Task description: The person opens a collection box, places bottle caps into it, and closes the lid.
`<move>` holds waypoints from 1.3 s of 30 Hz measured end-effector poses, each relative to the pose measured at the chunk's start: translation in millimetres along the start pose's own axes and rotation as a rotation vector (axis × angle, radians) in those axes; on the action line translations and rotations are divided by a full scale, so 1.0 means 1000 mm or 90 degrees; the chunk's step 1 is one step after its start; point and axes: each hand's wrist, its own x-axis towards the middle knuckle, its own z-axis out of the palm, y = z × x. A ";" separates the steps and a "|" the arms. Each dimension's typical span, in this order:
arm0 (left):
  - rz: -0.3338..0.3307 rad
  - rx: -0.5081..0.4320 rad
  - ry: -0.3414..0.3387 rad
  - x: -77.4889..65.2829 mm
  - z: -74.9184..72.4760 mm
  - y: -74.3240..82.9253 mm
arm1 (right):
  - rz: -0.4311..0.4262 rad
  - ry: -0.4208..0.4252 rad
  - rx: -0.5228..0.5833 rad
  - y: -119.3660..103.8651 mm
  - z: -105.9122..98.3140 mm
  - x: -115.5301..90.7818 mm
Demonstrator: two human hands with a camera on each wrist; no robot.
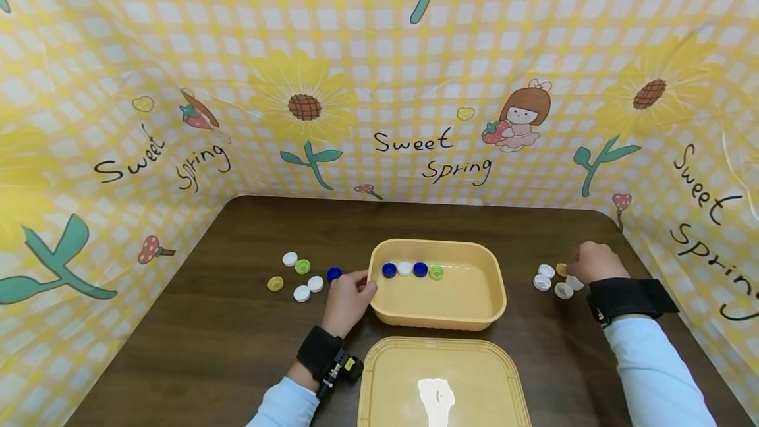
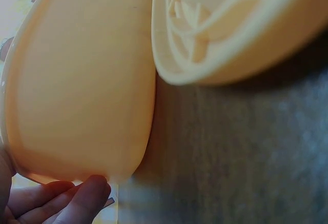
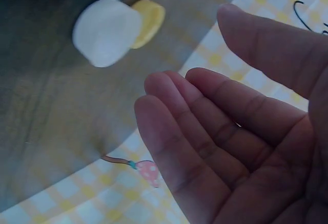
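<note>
Four caps sit in a row inside the yellow box, up toward its far side; left to right it goes blue, white, blue, green; the box is on a dark brown table, with a matching yellow lid lying flat just on the near side of it. Left hand is at the box's left edge, fingers curled in, pinching the rim with the thumb as far as I can make out; a loose blue cap sits just beside that hand, and further left lie three white ones, a green cap and a yellow cap. Right hand is over at the other pile; its wrist view shows the thumb well apart from the fingers, the fingers close together with a slight bend, holding nothing; four white caps and one yellow are visible there; can't tell if the hand touches any. Both wrists wear black straps over pale blue sleeves; behind it all hangs a yellow checked cloth with sunflowers and "Sweet Spring" lettering.
</note>
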 end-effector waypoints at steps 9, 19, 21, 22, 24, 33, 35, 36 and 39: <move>0.002 -0.006 -0.007 -0.001 -0.002 0.001 | 0.011 -0.012 -0.012 0.012 0.007 0.001; 0.003 0.000 -0.007 -0.001 -0.002 0.001 | 0.044 -0.023 0.001 0.012 0.012 -0.001; 0.009 0.001 -0.004 -0.001 -0.002 0.001 | 0.048 -0.026 0.002 0.012 0.013 -0.001; 0.007 0.000 -0.003 -0.001 -0.001 0.000 | 0.050 -0.027 0.003 0.012 0.013 -0.001; 0.003 -0.002 -0.001 -0.001 -0.001 0.001 | 0.053 -0.029 0.003 0.012 0.015 -0.001; -0.010 0.002 0.000 0.000 0.000 0.000 | 0.061 -0.030 0.004 0.013 0.018 0.000; -0.008 0.003 0.000 0.000 0.000 0.000 | 0.063 -0.029 0.005 0.013 0.018 0.000; -0.007 0.003 0.000 0.000 0.000 0.000 | 0.064 -0.027 0.005 0.013 0.018 0.000; 0.000 0.001 0.002 0.000 0.000 0.000 | 0.067 -0.027 0.008 0.013 0.018 0.001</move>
